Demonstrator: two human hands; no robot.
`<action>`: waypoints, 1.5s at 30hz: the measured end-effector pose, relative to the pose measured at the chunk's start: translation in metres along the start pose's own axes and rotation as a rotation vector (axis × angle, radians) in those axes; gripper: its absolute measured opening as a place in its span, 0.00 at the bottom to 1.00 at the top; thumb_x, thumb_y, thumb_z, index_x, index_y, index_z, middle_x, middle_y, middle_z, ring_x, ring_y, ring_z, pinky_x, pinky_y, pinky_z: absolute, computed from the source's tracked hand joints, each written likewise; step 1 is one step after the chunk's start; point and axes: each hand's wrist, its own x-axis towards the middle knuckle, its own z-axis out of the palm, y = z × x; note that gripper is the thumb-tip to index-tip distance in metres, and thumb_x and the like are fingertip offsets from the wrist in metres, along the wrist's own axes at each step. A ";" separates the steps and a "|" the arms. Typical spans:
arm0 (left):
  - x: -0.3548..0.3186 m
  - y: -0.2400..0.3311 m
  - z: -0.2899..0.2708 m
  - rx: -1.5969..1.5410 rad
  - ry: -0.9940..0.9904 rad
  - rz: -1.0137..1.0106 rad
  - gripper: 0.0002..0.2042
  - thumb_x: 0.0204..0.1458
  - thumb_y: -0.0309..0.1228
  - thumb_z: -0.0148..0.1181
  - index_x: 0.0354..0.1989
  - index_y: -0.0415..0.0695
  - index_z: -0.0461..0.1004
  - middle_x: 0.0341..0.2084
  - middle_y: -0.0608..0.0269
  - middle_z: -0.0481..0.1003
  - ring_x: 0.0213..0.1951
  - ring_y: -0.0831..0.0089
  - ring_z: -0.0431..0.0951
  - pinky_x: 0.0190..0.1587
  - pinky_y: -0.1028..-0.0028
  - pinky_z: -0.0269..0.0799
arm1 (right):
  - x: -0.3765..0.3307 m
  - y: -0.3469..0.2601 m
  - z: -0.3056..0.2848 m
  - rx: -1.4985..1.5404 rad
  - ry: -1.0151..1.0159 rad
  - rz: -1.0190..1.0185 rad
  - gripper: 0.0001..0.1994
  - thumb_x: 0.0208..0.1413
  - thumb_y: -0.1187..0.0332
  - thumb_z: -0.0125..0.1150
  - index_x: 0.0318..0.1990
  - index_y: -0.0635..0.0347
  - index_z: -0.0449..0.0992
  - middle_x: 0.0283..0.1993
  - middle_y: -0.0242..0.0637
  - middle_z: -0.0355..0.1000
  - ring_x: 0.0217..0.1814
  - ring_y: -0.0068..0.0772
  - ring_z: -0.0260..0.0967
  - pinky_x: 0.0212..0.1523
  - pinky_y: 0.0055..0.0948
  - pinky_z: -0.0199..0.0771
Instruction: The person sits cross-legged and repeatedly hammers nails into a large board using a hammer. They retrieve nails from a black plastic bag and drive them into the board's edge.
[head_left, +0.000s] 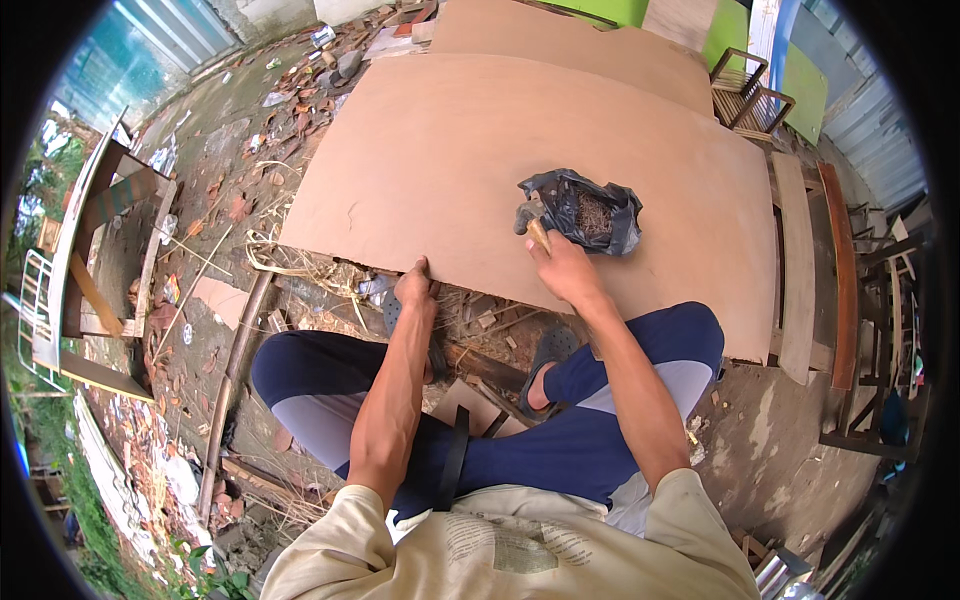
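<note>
A large tan sheet of plywood (430,160) lies flat in front of me. My left hand (415,285) grips its near edge, thumb on top and the other fingers mostly hidden. Over the sheet, my right hand (566,270) is closed round the wooden handle of a hammer (537,232). The hammer's dark metal head lies against the side of a black plastic bag (625,225). This bag stands open on the sheet and holds a heap of small brown nails (592,214).
Another brown sheet (570,45) lies beyond the first. Loose planks (795,260) run along the right side. A slatted wooden rack (745,95) stands at the far right, and a wooden frame (110,250) at the left. Leaves and scraps litter the ground (220,180).
</note>
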 end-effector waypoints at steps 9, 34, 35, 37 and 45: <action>0.000 0.003 0.000 0.035 0.012 0.035 0.17 0.57 0.33 0.63 0.51 0.37 0.72 0.46 0.58 0.77 0.43 0.63 0.79 0.42 0.59 0.76 | -0.001 0.006 -0.012 -0.004 0.028 -0.073 0.22 0.66 0.54 0.49 0.44 0.70 0.72 0.40 0.63 0.76 0.46 0.66 0.73 0.49 0.55 0.70; 0.003 0.004 -0.010 0.065 0.030 0.037 0.18 0.62 0.38 0.56 0.54 0.38 0.69 0.48 0.57 0.74 0.45 0.63 0.78 0.41 0.62 0.79 | -0.004 0.011 -0.030 0.001 0.054 -0.021 0.23 0.66 0.52 0.49 0.44 0.71 0.72 0.40 0.64 0.75 0.47 0.66 0.73 0.49 0.54 0.69; 0.010 0.006 -0.017 0.087 0.012 0.047 0.18 0.62 0.38 0.56 0.54 0.38 0.69 0.47 0.57 0.74 0.44 0.62 0.78 0.41 0.62 0.79 | -0.002 0.013 -0.028 0.002 0.077 -0.047 0.24 0.65 0.51 0.50 0.43 0.70 0.72 0.39 0.63 0.75 0.45 0.65 0.73 0.47 0.53 0.69; 0.005 0.008 -0.011 0.121 0.006 0.038 0.18 0.62 0.38 0.56 0.53 0.37 0.69 0.47 0.57 0.74 0.43 0.63 0.78 0.39 0.62 0.79 | 0.001 0.024 -0.023 -0.001 0.132 -0.078 0.25 0.65 0.48 0.51 0.40 0.69 0.71 0.35 0.60 0.74 0.41 0.63 0.73 0.42 0.51 0.69; -0.001 0.007 -0.009 0.232 0.008 0.104 0.17 0.60 0.36 0.61 0.50 0.37 0.69 0.44 0.57 0.75 0.39 0.64 0.78 0.36 0.62 0.78 | 0.001 0.032 -0.066 0.140 0.209 0.080 0.23 0.66 0.51 0.50 0.43 0.69 0.72 0.31 0.55 0.76 0.32 0.55 0.75 0.36 0.47 0.73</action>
